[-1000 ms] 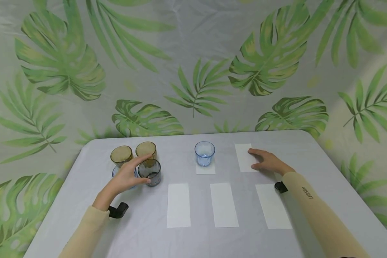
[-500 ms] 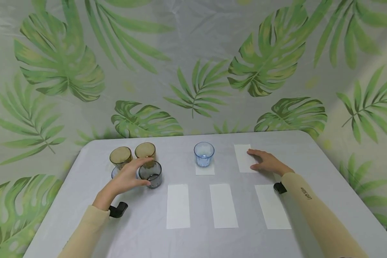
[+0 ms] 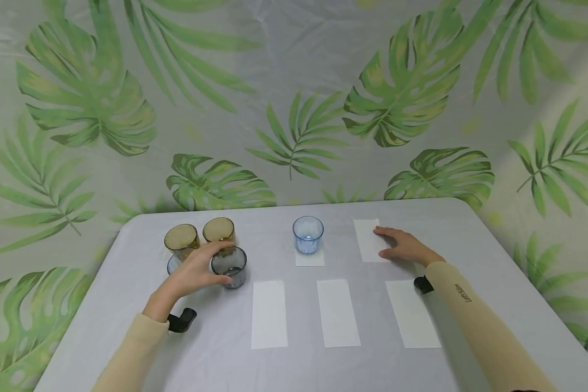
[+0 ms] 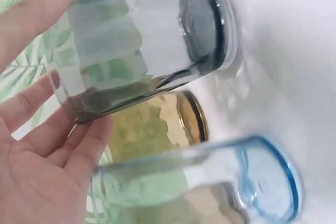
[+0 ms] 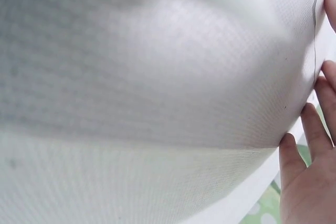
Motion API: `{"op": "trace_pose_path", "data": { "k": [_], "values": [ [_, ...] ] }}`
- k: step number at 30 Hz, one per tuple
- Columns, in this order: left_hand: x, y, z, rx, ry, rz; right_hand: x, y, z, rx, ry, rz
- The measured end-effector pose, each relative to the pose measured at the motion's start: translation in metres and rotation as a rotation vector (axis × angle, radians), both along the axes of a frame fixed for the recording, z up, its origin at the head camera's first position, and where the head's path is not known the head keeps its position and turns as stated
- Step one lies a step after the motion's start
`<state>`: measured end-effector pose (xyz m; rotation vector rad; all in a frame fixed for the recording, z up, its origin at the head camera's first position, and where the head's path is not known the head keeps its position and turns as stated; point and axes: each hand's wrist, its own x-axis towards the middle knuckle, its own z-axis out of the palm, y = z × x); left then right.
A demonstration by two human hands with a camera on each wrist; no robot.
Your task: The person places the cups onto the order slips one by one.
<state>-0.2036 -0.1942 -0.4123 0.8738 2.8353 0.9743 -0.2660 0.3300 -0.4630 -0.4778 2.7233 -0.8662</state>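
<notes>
My left hand (image 3: 196, 272) grips a smoky grey glass (image 3: 235, 268) at the table's left side, thumb on the near side and fingers on the far side near the rim. In the left wrist view the grey glass (image 4: 142, 40) lies between thumb and fingertips, its base close over the white cloth. Directly beyond it are an amber glass (image 4: 157, 124) and a blue glass (image 4: 270, 177). My right hand (image 3: 408, 248) rests with loosely spread fingers at the right edge of a white card (image 3: 367, 239). The right wrist view shows its fingertips (image 5: 287, 142) against white cloth.
Two amber glasses (image 3: 181, 235) stand at the back left, and a blue glass (image 3: 173, 264) is partly hidden behind my left hand. Another blue glass (image 3: 308, 234) stands on a white card (image 3: 310, 260). Three more cards (image 3: 269, 316) lie in a front row. A leaf-print curtain (image 3: 294, 136) hangs behind.
My left hand has brought the grey glass slightly rightward and toward me, away from the other glasses. The right hand stays in place on the card.
</notes>
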Motion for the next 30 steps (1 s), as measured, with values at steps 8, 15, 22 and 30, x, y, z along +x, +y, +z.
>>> {"op": "trace_pose_path", "data": {
  "k": [8,15,22,30],
  "values": [
    [0.005,0.016,0.001,0.130,-0.001,-0.012,-0.001,0.002,-0.001,0.002,0.004,0.012],
    [0.007,0.041,0.005,0.256,-0.021,-0.086,-0.002,0.002,-0.002,0.014,0.004,0.008],
    [0.008,0.071,0.009,0.291,0.002,-0.183,0.000,0.002,0.000,0.007,0.001,0.014],
    [0.004,0.101,0.008,0.302,-0.004,-0.258,0.001,0.000,0.004,0.004,0.003,0.021]
  ]
}}
